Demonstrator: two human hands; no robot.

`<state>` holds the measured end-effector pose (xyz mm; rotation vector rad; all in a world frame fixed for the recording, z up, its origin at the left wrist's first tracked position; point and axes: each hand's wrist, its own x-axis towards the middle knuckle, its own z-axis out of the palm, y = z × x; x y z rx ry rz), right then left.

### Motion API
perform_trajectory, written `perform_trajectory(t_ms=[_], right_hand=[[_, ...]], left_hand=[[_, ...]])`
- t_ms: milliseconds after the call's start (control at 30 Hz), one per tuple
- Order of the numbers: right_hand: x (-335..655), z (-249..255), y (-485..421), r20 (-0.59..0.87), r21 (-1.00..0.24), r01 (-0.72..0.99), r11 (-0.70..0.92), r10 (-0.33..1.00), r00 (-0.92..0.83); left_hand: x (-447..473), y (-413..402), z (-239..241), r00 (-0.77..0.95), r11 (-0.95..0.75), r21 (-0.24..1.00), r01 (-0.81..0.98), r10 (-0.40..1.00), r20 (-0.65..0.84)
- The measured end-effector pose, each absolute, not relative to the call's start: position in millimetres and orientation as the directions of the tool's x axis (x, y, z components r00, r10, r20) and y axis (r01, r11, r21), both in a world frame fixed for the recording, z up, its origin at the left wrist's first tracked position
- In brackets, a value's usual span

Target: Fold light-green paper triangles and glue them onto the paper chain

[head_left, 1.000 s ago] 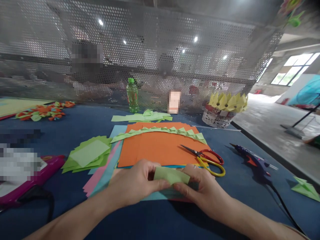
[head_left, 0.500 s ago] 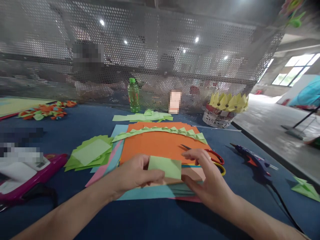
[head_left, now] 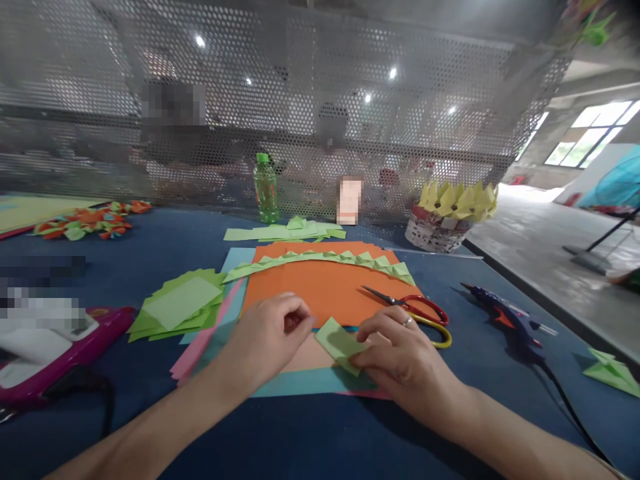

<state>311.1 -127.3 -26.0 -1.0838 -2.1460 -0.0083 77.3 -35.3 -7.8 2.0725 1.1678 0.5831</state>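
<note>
My right hand [head_left: 400, 360] pinches a small light green paper square [head_left: 340, 343] and holds it tilted, low over the stack of coloured sheets [head_left: 310, 383]. My left hand [head_left: 270, 337] hovers just left of the square with its fingers curled in and nothing visible in them. Behind both hands lies an orange sheet [head_left: 320, 287] with a curved row of folded green triangles [head_left: 320, 261] along its far edge. Red and yellow scissors [head_left: 417, 313] rest beside my right hand.
A pile of green squares [head_left: 180, 307] lies at the left, more green paper [head_left: 285, 232] by a green bottle [head_left: 265, 188]. A blue glue gun [head_left: 505, 317] with its cord sits at the right, a basket of yellow folds [head_left: 447, 217] behind. A pink device [head_left: 60, 350] is at the near left.
The green square went from both hands to my right hand alone and turned to a tilt. My left hand let go and pulled back, fingers curled.
</note>
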Motion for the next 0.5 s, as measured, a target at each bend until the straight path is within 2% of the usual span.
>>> perform_trajectory(t_ms=[67,167,233,300,400,500], right_hand=[[312,-29,-126,0.582,-0.313,0.708,0.633,0.717,-0.384],[313,-31,-125,0.552,-0.343,0.711,0.614,0.744,-0.377],[314,-31,-125,0.535,-0.375,0.7,0.608,0.758,-0.372],[313,-31,-125,0.531,-0.403,0.685,0.607,0.765,-0.365],[313,-32,-125,0.513,-0.441,0.679,0.587,0.786,-0.346],[313,-31,-123,0.455,-0.483,0.689,0.541,0.827,-0.33]], left_hand=[[79,-41,-8,0.502,-0.494,0.672,0.551,0.84,0.206],[79,-53,-11,0.653,-0.714,0.544,0.442,0.672,0.35],[78,-58,-13,0.76,-0.778,0.504,0.374,0.569,0.314],[77,-61,-17,0.82,-0.79,0.494,0.363,0.523,0.233],[77,-61,-20,0.83,-0.785,0.466,0.409,0.532,0.167],[76,-61,-18,0.824,-0.793,0.42,0.441,0.544,0.162]])
